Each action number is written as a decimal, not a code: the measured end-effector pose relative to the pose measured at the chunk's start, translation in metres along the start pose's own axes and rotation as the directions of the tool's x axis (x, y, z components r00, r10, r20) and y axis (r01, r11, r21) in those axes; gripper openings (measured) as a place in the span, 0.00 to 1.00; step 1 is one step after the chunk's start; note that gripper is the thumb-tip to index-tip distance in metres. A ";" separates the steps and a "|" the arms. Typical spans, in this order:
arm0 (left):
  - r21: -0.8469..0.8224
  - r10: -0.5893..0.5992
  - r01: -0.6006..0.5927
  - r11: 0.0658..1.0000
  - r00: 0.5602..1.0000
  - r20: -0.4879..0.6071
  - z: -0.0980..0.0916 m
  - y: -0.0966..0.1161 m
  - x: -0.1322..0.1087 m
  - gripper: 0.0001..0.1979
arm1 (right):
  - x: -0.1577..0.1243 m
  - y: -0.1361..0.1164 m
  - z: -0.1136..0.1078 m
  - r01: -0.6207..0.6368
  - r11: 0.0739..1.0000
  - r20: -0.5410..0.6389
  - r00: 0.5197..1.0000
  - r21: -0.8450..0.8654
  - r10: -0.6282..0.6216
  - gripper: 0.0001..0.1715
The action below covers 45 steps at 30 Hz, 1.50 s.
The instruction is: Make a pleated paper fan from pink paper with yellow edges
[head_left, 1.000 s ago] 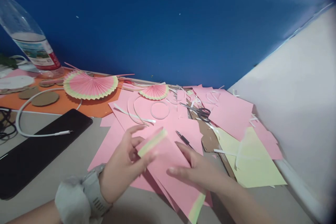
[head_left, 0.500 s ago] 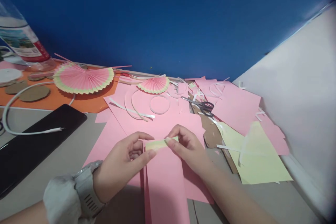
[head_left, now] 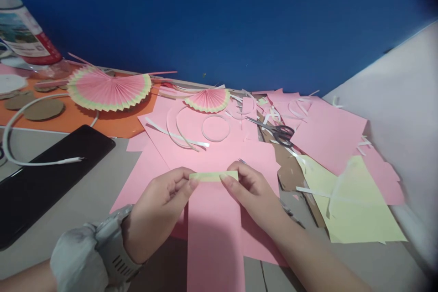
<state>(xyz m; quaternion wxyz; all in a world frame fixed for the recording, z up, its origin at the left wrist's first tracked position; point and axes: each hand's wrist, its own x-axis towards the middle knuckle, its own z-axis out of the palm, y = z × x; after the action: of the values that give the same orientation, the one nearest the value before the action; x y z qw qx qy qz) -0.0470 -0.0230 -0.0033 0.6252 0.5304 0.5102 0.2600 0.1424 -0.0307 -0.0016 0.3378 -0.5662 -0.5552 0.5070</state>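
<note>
A long pink paper strip [head_left: 214, 232] with a pale yellow band at its far end lies lengthwise in front of me. My left hand [head_left: 155, 212] pinches the left corner of that yellow end between thumb and fingers. My right hand [head_left: 251, 191] pinches the right corner the same way. Both hands rest low over larger pink sheets [head_left: 205, 153] spread on the table. A grey watch and grey cuff sit on my left wrist.
Scissors [head_left: 277, 130] lie among paper scraps behind the hands. Two pleated pink-and-yellow fans [head_left: 109, 89] [head_left: 209, 99] sit at the back, by an orange sheet [head_left: 89, 123] with cardboard discs. A black pad [head_left: 44, 175], white cable [head_left: 41, 162], bottle [head_left: 23, 36] and yellow sheets [head_left: 359, 203] surround them.
The strip was held up tilted in my left hand a second ago. It now lies flat and straight, and both hands pinch its yellow end.
</note>
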 end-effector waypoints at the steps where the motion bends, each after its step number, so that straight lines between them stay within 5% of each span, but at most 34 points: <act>1: -0.006 -0.008 0.008 1.000 1.000 0.003 0.000 0.000 0.000 0.15 | 0.000 0.000 0.001 -0.002 1.000 -0.009 1.000 0.001 0.002 0.16; 45: 0.134 0.128 -0.123 0.983 0.991 -0.036 -0.002 0.003 0.001 0.15 | -0.001 0.006 0.001 0.103 0.995 -0.115 0.988 0.014 -0.101 0.16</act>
<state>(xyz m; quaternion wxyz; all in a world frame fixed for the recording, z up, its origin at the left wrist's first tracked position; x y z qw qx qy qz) -0.0477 -0.0200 -0.0005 0.5597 0.5956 0.5055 0.2765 0.1429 -0.0327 -0.0075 0.4000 -0.5617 -0.5581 0.4615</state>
